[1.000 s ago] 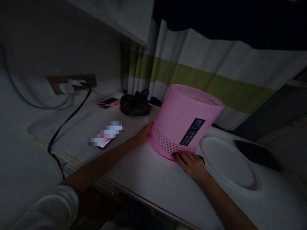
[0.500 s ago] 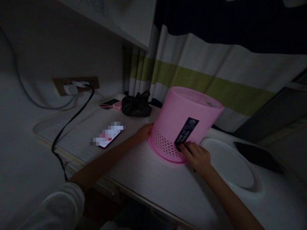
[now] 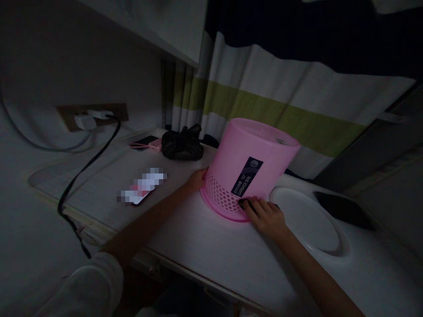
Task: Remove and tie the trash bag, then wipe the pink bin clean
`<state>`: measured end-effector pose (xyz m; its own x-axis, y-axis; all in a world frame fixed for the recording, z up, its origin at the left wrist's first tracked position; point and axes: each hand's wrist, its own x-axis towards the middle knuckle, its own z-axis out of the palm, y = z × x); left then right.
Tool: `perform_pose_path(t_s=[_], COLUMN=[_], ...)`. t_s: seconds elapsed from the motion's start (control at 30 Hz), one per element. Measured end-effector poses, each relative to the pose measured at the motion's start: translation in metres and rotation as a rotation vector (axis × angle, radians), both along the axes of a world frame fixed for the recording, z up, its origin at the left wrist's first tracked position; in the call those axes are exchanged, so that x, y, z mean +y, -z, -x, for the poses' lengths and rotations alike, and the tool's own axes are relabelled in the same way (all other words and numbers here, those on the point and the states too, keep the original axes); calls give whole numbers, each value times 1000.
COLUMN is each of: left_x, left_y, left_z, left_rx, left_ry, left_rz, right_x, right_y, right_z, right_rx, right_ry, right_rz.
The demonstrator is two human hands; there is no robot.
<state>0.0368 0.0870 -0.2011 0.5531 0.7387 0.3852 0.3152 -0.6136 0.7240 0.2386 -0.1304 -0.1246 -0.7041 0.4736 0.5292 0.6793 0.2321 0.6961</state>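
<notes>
A pink plastic garbage bin (image 3: pixel 257 152) stands upside down on the white desk, its perforated band and rim at the bottom. A dark label (image 3: pixel 247 176) reading "GARBAGE BIN" is on the side facing me. My left hand (image 3: pixel 198 178) holds the bin low on its left side, its fingertips hidden behind the wall. My right hand (image 3: pixel 266 216) is closed on a small black object (image 3: pixel 243 203) and presses against the perforated band, just below the label. Black shows on both sides of those fingers; its exact kind is unclear.
A lit phone (image 3: pixel 142 187) lies left of my left forearm. Behind it are a knotted black plastic bag (image 3: pixel 182 144) and a pink power bank (image 3: pixel 155 144). A white round-topped item (image 3: pixel 307 220) and a dark flat panel (image 3: pixel 343 209) are at right. A black cable (image 3: pixel 89 165) hangs from the socket.
My right hand has shifted from the label's lower edge to the perforated band below, uncovering the label's lettering. The left hand stays on the bin. The whole view has moved slightly.
</notes>
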Motion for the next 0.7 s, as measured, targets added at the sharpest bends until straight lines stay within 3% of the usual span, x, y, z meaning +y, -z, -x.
perform_pose_path(t_s=[0.1, 0.2, 0.3, 0.57, 0.7], left_x=[4, 8, 11, 18, 20], left_y=[0, 0, 1, -4, -7], left_z=[0, -1, -1, -2, -2], left_rx=[2, 13, 28, 107, 151], left_ry=[15, 26, 36, 43, 50], left_rz=[18, 21, 9, -60, -112], right_x=[2, 3, 2, -7, -7], right_y=[-19, -23, -12, 45, 40], right_z=[-2, 0, 2, 6, 4], right_rx=[16, 28, 18, 11, 10], right_ry=[-2, -1, -20, -56, -54], right_rz=[-56, -64, -39, 171, 138])
